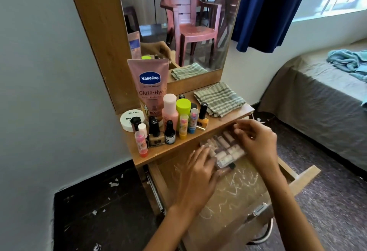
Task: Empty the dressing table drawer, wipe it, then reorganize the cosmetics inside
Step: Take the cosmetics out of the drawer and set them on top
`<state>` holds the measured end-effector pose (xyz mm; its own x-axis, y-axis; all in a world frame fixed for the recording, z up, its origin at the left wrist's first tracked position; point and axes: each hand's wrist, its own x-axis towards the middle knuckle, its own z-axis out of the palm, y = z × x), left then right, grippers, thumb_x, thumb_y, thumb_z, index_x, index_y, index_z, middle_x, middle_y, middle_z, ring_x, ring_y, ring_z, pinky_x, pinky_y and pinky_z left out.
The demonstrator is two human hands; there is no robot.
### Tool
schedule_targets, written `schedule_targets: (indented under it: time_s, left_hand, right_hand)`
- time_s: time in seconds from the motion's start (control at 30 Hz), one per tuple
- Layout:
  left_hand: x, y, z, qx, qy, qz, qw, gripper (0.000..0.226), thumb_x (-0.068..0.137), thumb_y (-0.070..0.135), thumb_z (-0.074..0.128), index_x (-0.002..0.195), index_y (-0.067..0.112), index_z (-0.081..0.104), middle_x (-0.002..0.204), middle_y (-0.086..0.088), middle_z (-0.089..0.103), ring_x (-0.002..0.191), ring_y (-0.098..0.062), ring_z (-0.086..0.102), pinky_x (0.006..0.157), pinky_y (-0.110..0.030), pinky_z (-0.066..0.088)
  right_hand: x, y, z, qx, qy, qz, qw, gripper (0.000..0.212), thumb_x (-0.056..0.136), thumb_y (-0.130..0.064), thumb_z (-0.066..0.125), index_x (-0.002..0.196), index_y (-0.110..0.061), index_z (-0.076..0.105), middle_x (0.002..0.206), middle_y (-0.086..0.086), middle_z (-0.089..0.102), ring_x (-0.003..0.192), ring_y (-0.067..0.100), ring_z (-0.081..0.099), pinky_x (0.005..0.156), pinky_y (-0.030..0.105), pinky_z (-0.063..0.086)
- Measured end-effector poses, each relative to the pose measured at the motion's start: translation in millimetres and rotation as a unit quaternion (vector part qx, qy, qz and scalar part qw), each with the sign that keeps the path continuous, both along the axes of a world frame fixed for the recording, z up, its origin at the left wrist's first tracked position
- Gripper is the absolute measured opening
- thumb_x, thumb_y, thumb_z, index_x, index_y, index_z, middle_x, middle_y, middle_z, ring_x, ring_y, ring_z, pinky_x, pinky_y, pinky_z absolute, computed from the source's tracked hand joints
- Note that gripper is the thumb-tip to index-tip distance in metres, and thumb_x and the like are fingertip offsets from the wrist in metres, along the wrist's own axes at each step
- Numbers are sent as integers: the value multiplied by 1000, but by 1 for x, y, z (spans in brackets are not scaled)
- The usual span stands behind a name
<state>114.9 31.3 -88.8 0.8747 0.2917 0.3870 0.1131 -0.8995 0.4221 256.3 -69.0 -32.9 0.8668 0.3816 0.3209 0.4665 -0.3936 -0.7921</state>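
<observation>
— Position of the clear plastic box of pale press-on nails: where is it held?

— It is held over the back of the open wooden drawer, just below the table edge. Its long axis is seen to run from near-left to far-right.

— And the hands?

— The near end is gripped by the left hand; the far end is pinched by the curled fingers of the right hand. Neither hand is judged nearer.
</observation>
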Motion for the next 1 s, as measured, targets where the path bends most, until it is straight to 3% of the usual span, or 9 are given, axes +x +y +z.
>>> schedule_targets:
  time_s: [0.03,0.1,0.27,0.53,0.67,0.8,0.9,1.0]
  left_hand:
    - [2,-2,5,-42,22,-3,999,36,94,36,50,121,16,61,131,-2,53,125,-17,44,108,-34,36]
    - [11,-4,9,-88,92,18,992,32,92,35,56,117,17,64,120,0,56,114,-15,47,97,-29,40]
    - [39,-10,4,-11,253,48,966,36,84,35,67,112,12,63,115,-8,61,109,-22,52,93,-34,41]
    - [52,-26,10,32,246,37,968,27,95,23,53,112,6,63,113,-13,63,106,-27,58,88,-35,42]
    - [39,-27,21,2,193,45,980,23,91,24,60,110,13,65,109,-5,64,101,-19,58,83,-30,46]
    - [2,-15,28,-122,70,64,988,18,89,31,61,106,26,63,103,14,54,91,-2,52,70,-15,46]
    - [-21,-4,37,-164,-19,89,982,14,87,40,56,97,31,62,92,22,51,83,3,52,66,-15,47]
    - [-36,6,39,-162,-90,109,977,26,86,46,48,99,29,63,95,19,56,93,2,54,78,-23,49]
  right_hand:
    - [2,-10,-5,-9,10,-15,1000,25,83,-2,69,105,-12,69,93,-3,71,86,-4,64,78,7,51]
    - [3,-24,-18,-34,30,-33,998,22,82,-1,69,101,-14,71,89,-2,71,84,1,66,76,10,50]
    - [4,-38,-39,-81,69,-35,994,19,82,-4,70,98,-14,73,90,-3,72,84,4,65,72,7,43]
    - [1,-30,-48,-170,76,33,982,18,82,-14,73,95,-26,68,86,-9,68,82,4,65,79,32,58]
    - [-2,-30,-44,-162,63,57,983,13,84,-26,70,97,-24,69,89,-11,69,83,1,65,77,31,58]
    - [-19,-27,-22,-69,114,146,980,25,82,-42,64,98,-23,69,88,-8,71,81,0,67,71,24,56]
    - [-45,-16,-7,9,186,220,958,26,80,-32,69,99,-13,68,88,1,72,80,10,69,66,25,55]
    - [-68,3,2,74,239,254,934,34,75,-25,75,105,-12,65,96,4,73,85,16,71,67,25,56]
